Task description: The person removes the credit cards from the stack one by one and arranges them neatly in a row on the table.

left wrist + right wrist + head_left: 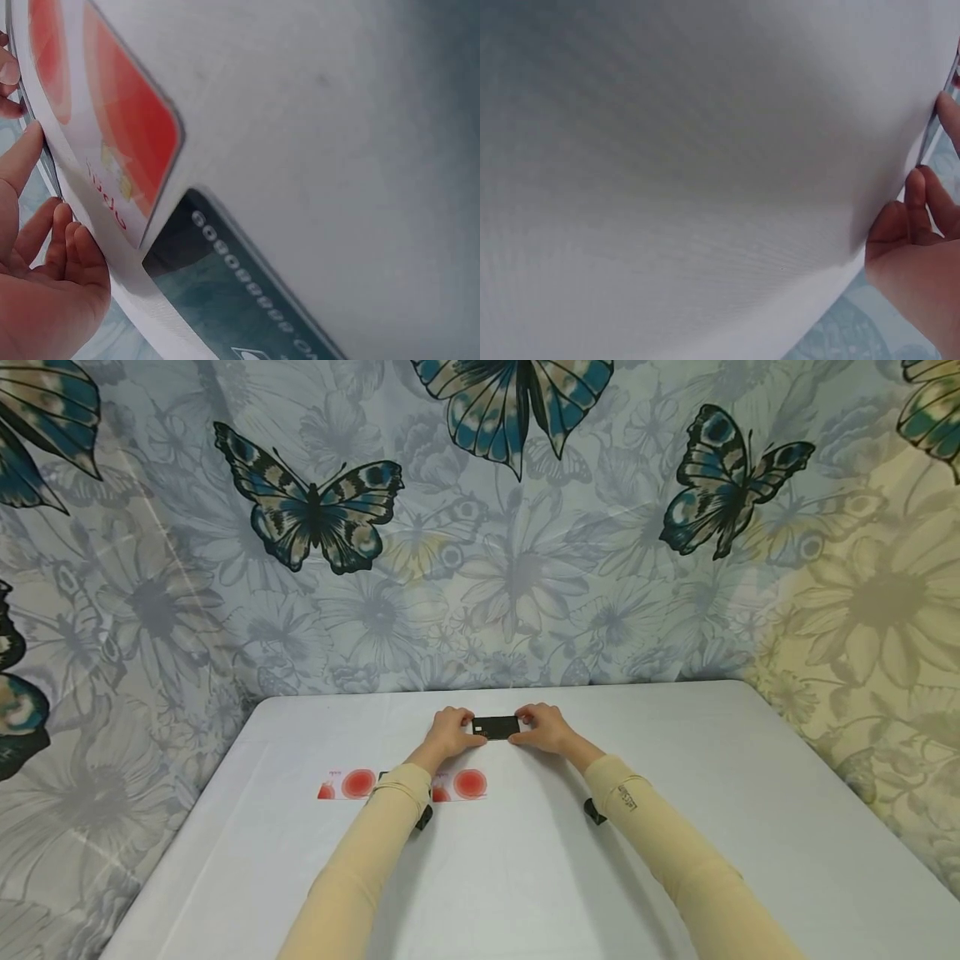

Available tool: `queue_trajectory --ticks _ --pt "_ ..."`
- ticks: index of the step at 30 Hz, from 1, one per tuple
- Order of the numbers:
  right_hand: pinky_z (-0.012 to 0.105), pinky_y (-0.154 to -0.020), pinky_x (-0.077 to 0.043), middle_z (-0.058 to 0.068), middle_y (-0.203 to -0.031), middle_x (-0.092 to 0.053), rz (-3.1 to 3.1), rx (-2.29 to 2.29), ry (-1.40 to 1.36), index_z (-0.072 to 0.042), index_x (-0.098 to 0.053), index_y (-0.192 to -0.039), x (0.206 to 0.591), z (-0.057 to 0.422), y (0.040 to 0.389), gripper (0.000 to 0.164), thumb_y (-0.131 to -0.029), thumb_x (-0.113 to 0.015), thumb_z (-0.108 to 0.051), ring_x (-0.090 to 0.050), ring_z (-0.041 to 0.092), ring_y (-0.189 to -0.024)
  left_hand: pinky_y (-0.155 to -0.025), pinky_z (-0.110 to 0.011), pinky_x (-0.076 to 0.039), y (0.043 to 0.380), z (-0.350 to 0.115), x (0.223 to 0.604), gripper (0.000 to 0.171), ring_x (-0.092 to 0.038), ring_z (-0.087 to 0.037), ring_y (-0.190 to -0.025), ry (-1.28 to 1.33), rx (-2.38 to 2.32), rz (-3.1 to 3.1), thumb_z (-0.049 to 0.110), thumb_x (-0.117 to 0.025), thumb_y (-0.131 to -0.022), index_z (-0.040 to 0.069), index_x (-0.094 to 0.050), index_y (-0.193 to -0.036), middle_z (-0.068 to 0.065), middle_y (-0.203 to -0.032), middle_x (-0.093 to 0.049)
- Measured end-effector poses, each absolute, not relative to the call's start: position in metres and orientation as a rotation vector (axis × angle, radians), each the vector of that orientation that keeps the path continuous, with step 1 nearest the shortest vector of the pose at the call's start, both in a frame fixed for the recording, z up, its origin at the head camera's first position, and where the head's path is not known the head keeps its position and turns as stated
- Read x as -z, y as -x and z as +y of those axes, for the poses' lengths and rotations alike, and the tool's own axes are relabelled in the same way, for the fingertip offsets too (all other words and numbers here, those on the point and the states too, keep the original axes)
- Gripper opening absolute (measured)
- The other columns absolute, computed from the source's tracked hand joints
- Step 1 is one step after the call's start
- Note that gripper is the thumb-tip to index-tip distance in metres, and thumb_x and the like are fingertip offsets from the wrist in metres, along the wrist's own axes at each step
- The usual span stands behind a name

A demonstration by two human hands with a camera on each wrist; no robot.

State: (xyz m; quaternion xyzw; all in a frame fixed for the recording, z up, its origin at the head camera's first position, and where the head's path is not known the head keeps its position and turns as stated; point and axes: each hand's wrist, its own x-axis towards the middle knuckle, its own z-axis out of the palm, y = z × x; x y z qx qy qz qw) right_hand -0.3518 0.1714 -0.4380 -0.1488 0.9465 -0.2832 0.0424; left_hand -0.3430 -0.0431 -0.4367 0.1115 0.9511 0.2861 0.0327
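A black card (496, 727) with a small pale chip mark lies near the far side of the white table, between both hands. My left hand (450, 732) pinches its left end between thumb and fingers. At the right end, my right hand (547, 728) pinches it the same way. In the right wrist view, the right hand (919, 247) shows with the card nearly edge-on. Closer to me, by the left forearm, lie two red-and-white cards (471, 784). A dark card with printed numbers (225, 285) sits beside one of them, mostly hidden by the left sleeve in the head view.
The white table (675, 827) has its far edge just beyond the hands. Behind it hangs a butterfly-and-flower patterned cloth (517, 568). Both forearms in pale yellow sleeves (660, 852) reach across the table, each with a dark wrist device (595, 812) below.
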Motion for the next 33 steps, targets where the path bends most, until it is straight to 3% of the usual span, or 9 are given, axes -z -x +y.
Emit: queue_trajectory --ticks 19,29,33 --pt "0.049 -0.094 -0.037 0.014 -0.103 -0.061 2.92 0.904 0.552 0.004 -0.059 -0.123 0.436 0.174 0.35 0.051 -0.085 -0.076 -0.027 -0.05 0.034 -0.101 -0.097 -0.039 -0.042 0.344 -0.046 0.437 0.053 -0.053 -0.027 -0.107 -0.392 -1.018 2.902 0.027 -0.077 -0.085 0.0 -0.059 -0.126 -0.01 -0.107 -0.06" --pt "0.035 -0.076 -0.038 0.008 -0.105 -0.064 2.879 1.085 0.488 -0.002 -0.054 -0.13 0.433 0.173 0.347 0.053 -0.086 -0.075 -0.023 -0.048 0.021 -0.084 -0.092 -0.039 -0.046 0.34 -0.048 0.428 0.053 -0.057 -0.027 -0.102 -0.416 -1.175 2.865 0.02 -0.078 -0.085 -0.001 -0.054 -0.127 -0.009 -0.102 -0.061" --pt "0.035 -0.076 -0.037 0.01 -0.103 -0.065 2.871 1.152 0.514 -0.001 -0.053 -0.13 0.435 0.171 0.343 0.053 -0.085 -0.076 -0.018 -0.047 0.023 -0.084 -0.091 -0.039 -0.046 0.337 -0.051 0.43 0.053 -0.057 -0.027 -0.101 -0.41 -1.214 2.851 0.019 -0.079 -0.083 0.0 -0.054 -0.126 -0.007 -0.099 -0.06"
